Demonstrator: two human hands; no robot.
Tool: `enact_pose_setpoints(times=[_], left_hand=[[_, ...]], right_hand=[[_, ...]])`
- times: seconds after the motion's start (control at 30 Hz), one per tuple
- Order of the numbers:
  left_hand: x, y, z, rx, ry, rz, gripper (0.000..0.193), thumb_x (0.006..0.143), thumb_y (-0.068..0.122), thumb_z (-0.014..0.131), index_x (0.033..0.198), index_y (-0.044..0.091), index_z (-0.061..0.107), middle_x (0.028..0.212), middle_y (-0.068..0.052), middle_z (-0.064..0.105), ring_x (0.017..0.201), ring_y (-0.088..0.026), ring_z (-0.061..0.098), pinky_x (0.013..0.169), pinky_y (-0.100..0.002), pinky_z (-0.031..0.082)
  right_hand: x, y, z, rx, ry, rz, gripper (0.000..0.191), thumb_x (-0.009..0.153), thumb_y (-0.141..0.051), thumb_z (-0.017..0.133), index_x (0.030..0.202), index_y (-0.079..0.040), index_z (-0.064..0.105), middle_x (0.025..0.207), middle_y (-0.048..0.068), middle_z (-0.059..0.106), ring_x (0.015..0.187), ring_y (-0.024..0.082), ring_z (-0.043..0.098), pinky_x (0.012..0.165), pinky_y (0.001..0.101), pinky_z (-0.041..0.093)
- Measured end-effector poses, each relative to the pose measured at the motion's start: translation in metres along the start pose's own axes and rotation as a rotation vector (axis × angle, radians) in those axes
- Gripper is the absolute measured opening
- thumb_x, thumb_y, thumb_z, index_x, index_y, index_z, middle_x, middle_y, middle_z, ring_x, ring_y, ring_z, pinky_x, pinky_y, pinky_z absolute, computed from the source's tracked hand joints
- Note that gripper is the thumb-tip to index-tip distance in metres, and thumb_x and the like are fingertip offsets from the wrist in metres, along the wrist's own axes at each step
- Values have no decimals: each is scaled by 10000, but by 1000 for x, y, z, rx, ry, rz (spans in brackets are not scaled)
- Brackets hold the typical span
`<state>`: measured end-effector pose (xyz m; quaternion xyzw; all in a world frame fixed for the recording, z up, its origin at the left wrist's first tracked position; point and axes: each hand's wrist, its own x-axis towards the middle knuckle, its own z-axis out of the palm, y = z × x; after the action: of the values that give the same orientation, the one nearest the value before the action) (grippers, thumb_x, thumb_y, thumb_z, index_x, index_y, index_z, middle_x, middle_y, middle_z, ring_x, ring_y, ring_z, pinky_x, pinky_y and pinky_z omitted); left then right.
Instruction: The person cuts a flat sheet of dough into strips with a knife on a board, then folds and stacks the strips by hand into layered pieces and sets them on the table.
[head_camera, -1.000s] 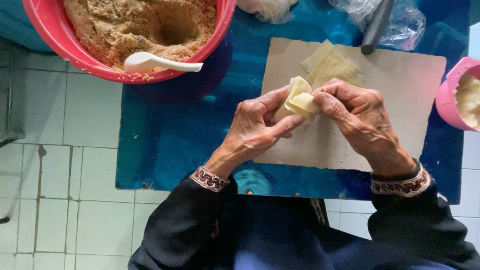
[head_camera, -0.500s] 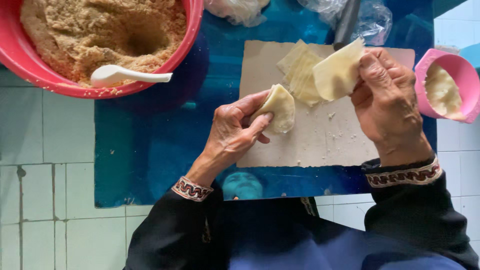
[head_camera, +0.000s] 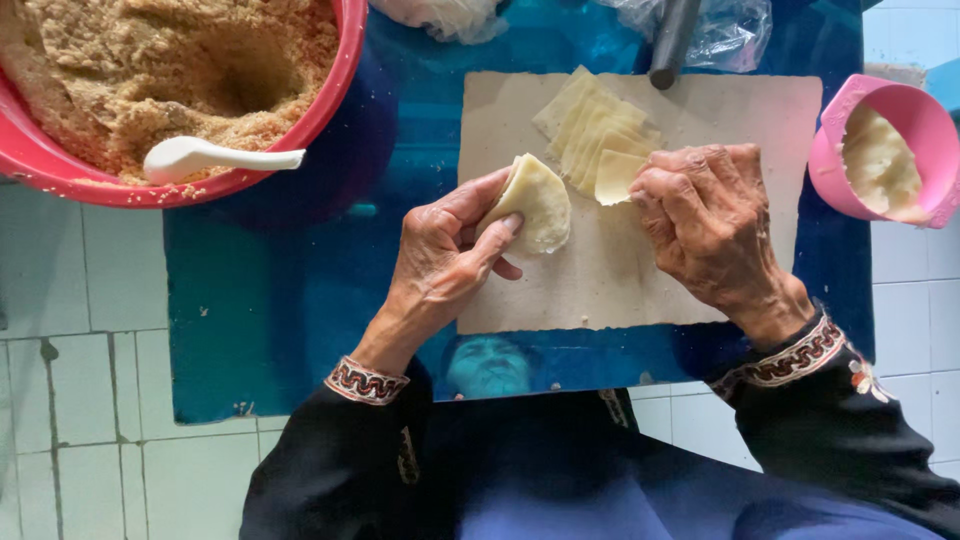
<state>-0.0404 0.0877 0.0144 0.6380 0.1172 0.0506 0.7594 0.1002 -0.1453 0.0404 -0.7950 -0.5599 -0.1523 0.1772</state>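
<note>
The folded dumpling (head_camera: 535, 203) sits pinched in the left hand (head_camera: 445, 260) — thumb and fingers clamped on its edge. At three o'clock, the right hand (head_camera: 705, 225) curls over a wrapper (head_camera: 615, 176) atop the wrapper stack (head_camera: 590, 125). Red basin (head_camera: 330, 90) at ten o'clock holds crumbly filling (head_camera: 170, 70) and a white spoon (head_camera: 215, 157); pink bowl (head_camera: 835, 150) holds pale paste (head_camera: 880, 160).

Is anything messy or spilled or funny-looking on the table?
Nothing much stands out. The stack of wrappers is fanned out rather than squared, and the white spoon lies tipped on the red bowl rim, its handle poking over the edge. The left hand holds a folded dumpling; no spill shows.
</note>
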Motion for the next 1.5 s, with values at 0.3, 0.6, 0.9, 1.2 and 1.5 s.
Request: enact_pose_setpoints(times=[0.3, 0.6, 0.9, 1.2, 1.5], left_hand=[[1, 0, 0, -14, -9, 1, 481, 951, 23, 657, 1425, 13, 571, 1209, -74, 741, 977, -97, 736, 663, -261, 648], [2, -1, 0, -66, -3, -1, 482, 957, 12, 649, 1432, 10, 564, 1234, -85, 729, 993, -109, 732, 657, -260, 676], [2, -2, -1, -64, -3, -6, 479, 961, 12, 646, 1433, 8, 567, 1237, -88, 730, 1000, -111, 734, 655, -256, 673], [1, -5, -3, -42, -17, -3, 523, 948, -5, 657, 1458, 9, 539, 1266, -97, 726, 1013, -118, 740, 673, -257, 681], [-2, -4, -8, -135, -102, 13, 650, 931, -84, 571, 1552, 27, 415, 1399, -93, 637, 1062, -103, 704, 715, -265, 672]], right_hand=[[-4, -4, 0, 51, -20, 44, 102, 1020, -82, 729, 1100, -66, 666, 1104, 95, 688, 1038, 280, 640, 965, 440, 432], [15, 19, 12, -91, -66, 73, 132, 1035, -205, 805, 1130, -135, 747, 1070, 7, 700, 1071, 245, 542, 966, 420, 368], [18, 16, 11, -181, -87, 68, 98, 998, -198, 790, 985, -145, 709, 1008, -10, 672, 1124, 224, 512, 970, 441, 322], [16, 18, 10, -141, -78, 155, 43, 1037, -146, 749, 1044, -131, 709, 1046, 8, 662, 1135, 232, 523, 941, 420, 318], [34, -49, -3, 267, 24, -9, 271, 895, -140, 873, 1122, -130, 724, 1094, 35, 691, 1088, 277, 533, 970, 409, 407]])
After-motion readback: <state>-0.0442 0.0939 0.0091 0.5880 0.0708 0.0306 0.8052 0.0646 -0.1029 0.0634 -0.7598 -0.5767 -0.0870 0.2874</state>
